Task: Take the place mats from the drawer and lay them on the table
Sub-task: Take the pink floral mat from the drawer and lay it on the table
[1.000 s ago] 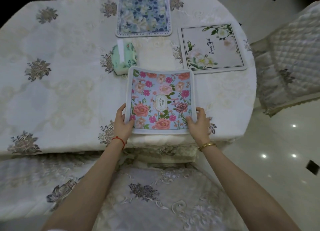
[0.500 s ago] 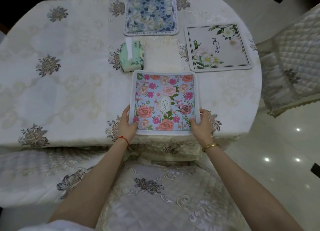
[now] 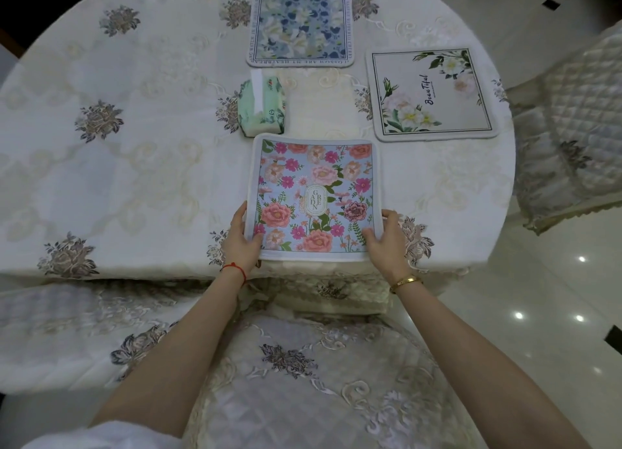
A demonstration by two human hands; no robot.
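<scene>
While both near corners are pinched, thumbs on top and fingers tucked under the edge, the pink floral mat (image 3: pixel 316 198) is being laid flat at the near edge of the table (image 3: pixel 134 166); this is judged the placing step for a third mat. Fingers of the left hand (image 3: pixel 243 243) are partly curled around the left corner; those of the right hand (image 3: pixel 387 241) are curled likewise at the right corner. Neither grip is released yet. Next, letting go and perhaps squaring the mat to the edge is called for. The mat's far corner lies just beside a green tissue pack (image 3: pixel 263 107). Farther out, a blue floral mat (image 3: pixel 300 28) and a white "Beautiful" mat (image 3: pixel 432 93) are already laid flat. A quilted chair back (image 3: pixel 303 381) is seen below the arms.
</scene>
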